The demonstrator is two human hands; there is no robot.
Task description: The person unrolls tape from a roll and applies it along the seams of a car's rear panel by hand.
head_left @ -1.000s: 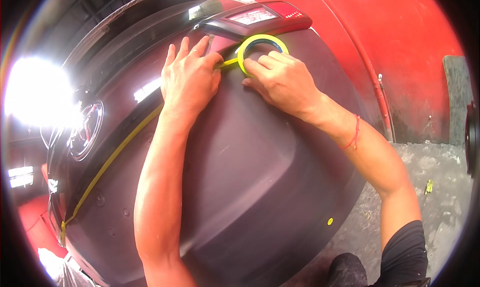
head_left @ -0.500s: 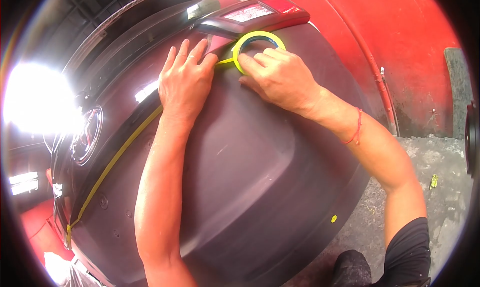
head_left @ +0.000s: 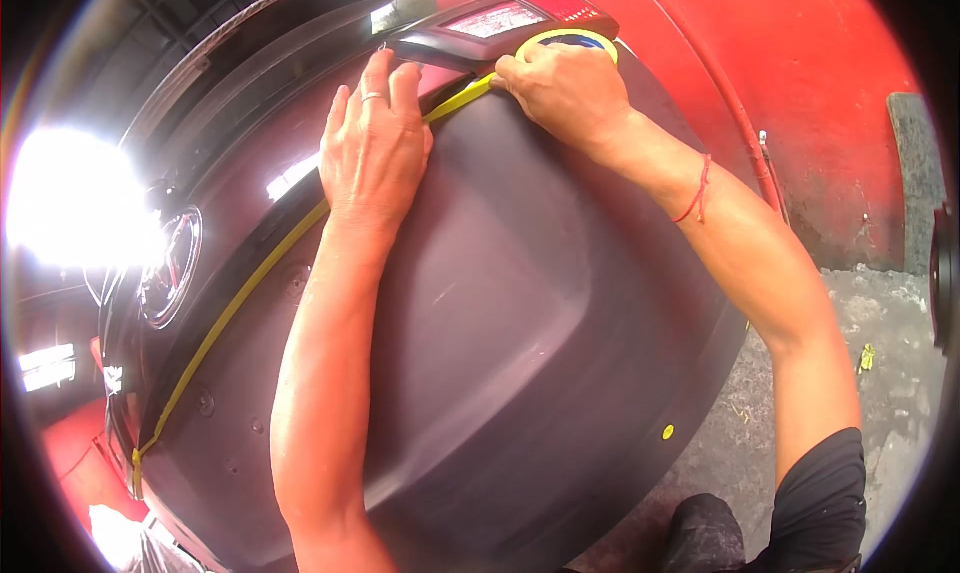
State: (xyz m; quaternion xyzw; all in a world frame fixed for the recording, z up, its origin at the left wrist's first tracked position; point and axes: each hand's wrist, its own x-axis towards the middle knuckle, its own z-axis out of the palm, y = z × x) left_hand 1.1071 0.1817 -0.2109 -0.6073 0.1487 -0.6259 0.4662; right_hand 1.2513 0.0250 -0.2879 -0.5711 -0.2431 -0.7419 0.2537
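My right hand [head_left: 572, 95] grips a roll of yellow masking tape [head_left: 526, 43] beside the tail light [head_left: 497, 19]. From the roll, a strip of yellow tape [head_left: 465, 97] stretches left toward my left hand [head_left: 377, 143]. That hand lies on the car body with its fingers out, over the line of the tape, and a ring shows on one finger. Past it, the tape line [head_left: 225, 323] runs along the upper edge of the matte dark bumper [head_left: 480, 303], down to the lower left. Part of the tape is hidden under my left hand.
A round car emblem [head_left: 172, 268] sits on the glossy panel at left. Behind the car is a red wall [head_left: 820, 93] with a red pipe. A yellow dot [head_left: 668, 432] marks the bumper. My shoe [head_left: 706, 533] stands on the grey concrete floor [head_left: 800, 453].
My right hand has moved up and right with the tape roll, and a longer strip now shows between the hands. My left hand has shifted slightly, its fingers closer together.
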